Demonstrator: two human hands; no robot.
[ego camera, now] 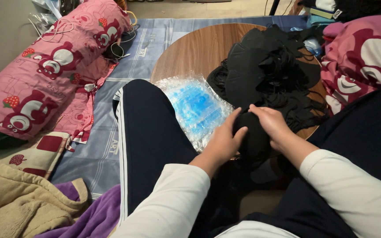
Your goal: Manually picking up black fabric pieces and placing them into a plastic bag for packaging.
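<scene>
One round wooden table [186, 53], blue mat [98, 150]

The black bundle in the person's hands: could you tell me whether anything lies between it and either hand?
Nothing visible does. The left hand and right hand both press directly on the black bundle, one on each side. The clear packet of blue items lies beside them on the round wooden table.
</scene>
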